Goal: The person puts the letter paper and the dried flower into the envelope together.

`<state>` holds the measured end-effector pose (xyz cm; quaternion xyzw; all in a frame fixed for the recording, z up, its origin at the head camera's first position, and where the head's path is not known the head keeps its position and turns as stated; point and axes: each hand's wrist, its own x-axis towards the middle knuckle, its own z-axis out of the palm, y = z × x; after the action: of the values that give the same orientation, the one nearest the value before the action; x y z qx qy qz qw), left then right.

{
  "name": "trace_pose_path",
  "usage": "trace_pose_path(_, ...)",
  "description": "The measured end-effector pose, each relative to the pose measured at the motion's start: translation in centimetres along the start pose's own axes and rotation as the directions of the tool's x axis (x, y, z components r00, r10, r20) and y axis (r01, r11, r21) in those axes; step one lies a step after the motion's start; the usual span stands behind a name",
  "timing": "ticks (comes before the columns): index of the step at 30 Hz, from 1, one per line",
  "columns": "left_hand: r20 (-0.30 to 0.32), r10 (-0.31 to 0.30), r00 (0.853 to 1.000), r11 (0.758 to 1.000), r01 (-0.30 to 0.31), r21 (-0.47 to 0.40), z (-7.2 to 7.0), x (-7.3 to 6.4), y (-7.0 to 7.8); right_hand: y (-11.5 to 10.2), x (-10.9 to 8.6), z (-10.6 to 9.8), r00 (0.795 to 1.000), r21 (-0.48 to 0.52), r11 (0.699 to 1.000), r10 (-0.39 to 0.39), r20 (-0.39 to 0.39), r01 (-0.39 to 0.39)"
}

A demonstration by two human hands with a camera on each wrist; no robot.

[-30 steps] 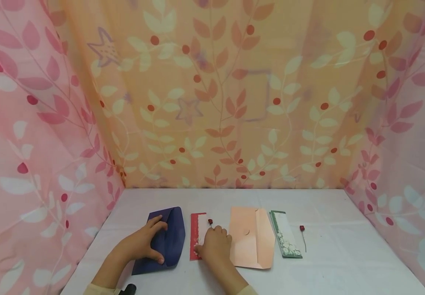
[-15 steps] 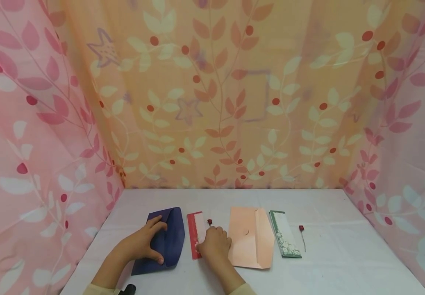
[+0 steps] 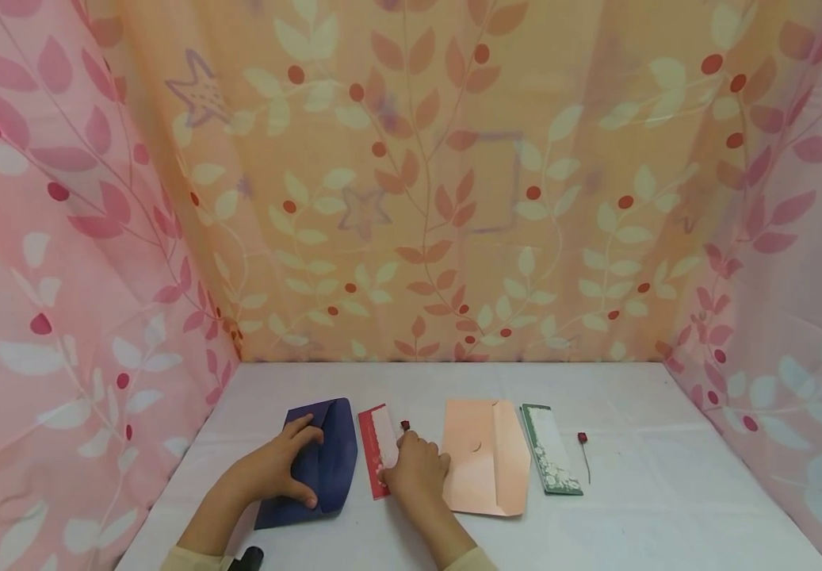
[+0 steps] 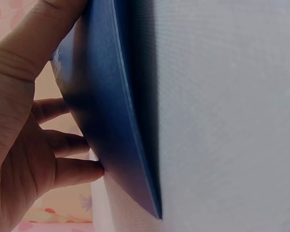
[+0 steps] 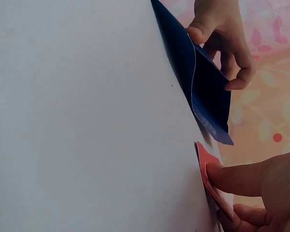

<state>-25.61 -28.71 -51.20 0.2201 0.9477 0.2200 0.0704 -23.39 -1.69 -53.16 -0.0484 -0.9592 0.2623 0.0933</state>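
A dark blue envelope (image 3: pixel 335 460) lies at the left with its pointed flap to the right. My left hand (image 3: pixel 285 464) holds it across its width, thumb near the front edge and fingers toward the back; its mouth gapes in the right wrist view. To its right is a red-bordered card (image 3: pixel 376 444) with a white panel. My right hand (image 3: pixel 418 472) pinches this card, its thumb (image 5: pixel 232 180) on the red face and the fingers at the far edge. A small dried red rose (image 3: pixel 405 426) shows just beyond the right hand, which hides its stem.
A peach envelope (image 3: pixel 471 460) lies right of my right hand. Beyond it are a green-bordered card (image 3: pixel 552 452) and a second red rose (image 3: pixel 583 438) on a thin stem. White cloth covers the table (image 3: pixel 667 492); floral curtains (image 3: pixel 411 198) enclose the back and sides.
The red card has shifted slightly left and tilted, its far end turning left, with my right hand on it. The left hand and the blue envelope have stayed in place.
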Motion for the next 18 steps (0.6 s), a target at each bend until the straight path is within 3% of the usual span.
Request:
trace_pose_path(7,0.000,0.001,1.000,1.000,-0.001,-0.001,-0.1,0.0,0.0,0.4,0.5,-0.8,0.998,0.003,0.999,-0.040,0.045,0.040)
trace_pose_path(18,-0.004,0.021,1.000,1.000,-0.021,-0.007,0.0,0.0,-0.1,1.7,0.9,-2.0,0.984,0.209,0.978,-0.043,0.174,0.006)
